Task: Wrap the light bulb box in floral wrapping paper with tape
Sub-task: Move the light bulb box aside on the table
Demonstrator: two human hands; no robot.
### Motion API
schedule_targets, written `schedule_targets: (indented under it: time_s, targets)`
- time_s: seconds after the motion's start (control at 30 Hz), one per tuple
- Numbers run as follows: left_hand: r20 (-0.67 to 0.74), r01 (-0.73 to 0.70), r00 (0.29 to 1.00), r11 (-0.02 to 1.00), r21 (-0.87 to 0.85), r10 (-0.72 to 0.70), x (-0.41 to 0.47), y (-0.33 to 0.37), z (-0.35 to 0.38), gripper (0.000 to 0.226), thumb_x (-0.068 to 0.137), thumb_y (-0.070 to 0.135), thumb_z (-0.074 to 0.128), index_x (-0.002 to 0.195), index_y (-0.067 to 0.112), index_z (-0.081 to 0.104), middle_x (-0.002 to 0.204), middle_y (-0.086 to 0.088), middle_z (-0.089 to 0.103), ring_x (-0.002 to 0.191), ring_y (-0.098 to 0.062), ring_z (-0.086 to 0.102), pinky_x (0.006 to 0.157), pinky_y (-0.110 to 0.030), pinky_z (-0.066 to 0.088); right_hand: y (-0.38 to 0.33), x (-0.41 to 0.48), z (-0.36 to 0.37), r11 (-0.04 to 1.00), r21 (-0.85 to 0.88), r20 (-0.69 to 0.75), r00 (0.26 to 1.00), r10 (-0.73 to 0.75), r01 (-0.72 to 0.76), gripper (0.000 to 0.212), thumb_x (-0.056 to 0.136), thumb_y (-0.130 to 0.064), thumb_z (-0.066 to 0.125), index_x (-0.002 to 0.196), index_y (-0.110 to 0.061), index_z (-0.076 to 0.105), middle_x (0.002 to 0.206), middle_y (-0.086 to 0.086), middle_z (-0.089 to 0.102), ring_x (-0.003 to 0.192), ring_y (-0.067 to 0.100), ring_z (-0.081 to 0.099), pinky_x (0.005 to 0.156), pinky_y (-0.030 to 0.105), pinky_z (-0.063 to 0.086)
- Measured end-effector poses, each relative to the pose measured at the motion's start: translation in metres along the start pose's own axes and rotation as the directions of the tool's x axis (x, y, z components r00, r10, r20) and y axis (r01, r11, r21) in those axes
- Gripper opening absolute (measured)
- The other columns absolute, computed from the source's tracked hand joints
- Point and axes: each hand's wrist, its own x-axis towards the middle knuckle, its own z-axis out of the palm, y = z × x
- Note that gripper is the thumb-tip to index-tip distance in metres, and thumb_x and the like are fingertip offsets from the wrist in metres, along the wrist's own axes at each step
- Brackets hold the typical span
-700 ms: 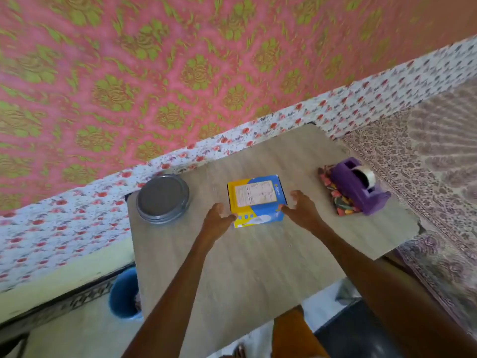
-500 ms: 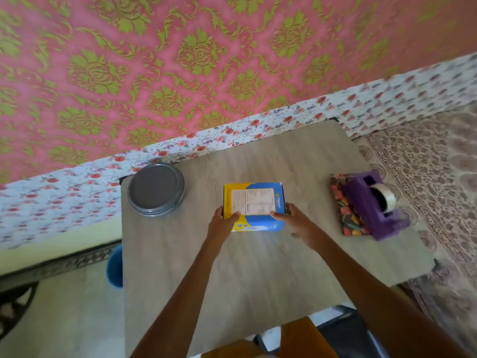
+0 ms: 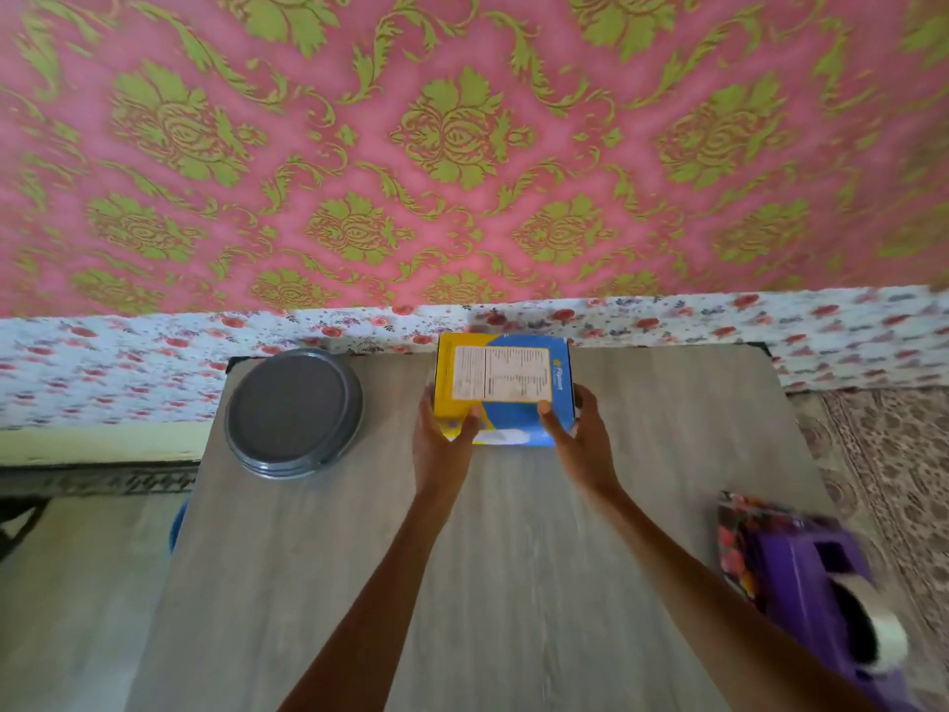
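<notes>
head: left hand [image 3: 440, 447], right hand [image 3: 584, 444] clamped on box [image 3: 502, 373] near table [image 3: 513, 557] far edge

Earlier, the left hand [image 3: 441, 447] and right hand [image 3: 583, 444] merely touched the two sides of the box [image 3: 500, 382], which lay right of the plate [image 3: 292, 411] and a little nearer the person. Now both hands grip it, a thumb over each near corner of its printed top and fingers round the sides. The box has moved farther out, level with the plate, and its far edge now overlaps the far edge of the table [image 3: 513, 583].
</notes>
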Motion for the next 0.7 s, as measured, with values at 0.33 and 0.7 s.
schedule_targets:
  time_s: [0.33,0.7]
  targets:
    - [-0.111,-0.244,0.968,0.945,-0.217,0.224,0.048,-0.026,0.024,0.047,0.092,0.017,0.067,0.131,0.023,0.042,0.112,0.001,0.066,0.081,-0.002,0.07,0.069,-0.019,0.052,0.024,0.05,0.041,0.971,0.209,-0.085,0.991,-0.102,0.118,0.044,0.085,-0.051,0.055,0.125,-0.033,0.049,0.112,-0.018,0.063,0.093,-0.013,0.061,0.071,0.006,0.046]
    - [-0.209,-0.465,0.881,0.861,-0.205,0.425,0.075,-0.067,0.043,0.078,0.084,0.072,0.056,0.147,0.034,0.031,0.145,0.001,0.048,0.127,-0.015,0.053,0.102,-0.049,0.047,0.063,0.079,0.054,0.935,0.173,-0.203,0.94,-0.274,0.309,0.025,0.094,-0.053,0.055,0.102,-0.029,0.054,0.091,-0.015,0.061,0.07,-0.016,0.057,0.058,0.006,0.042]
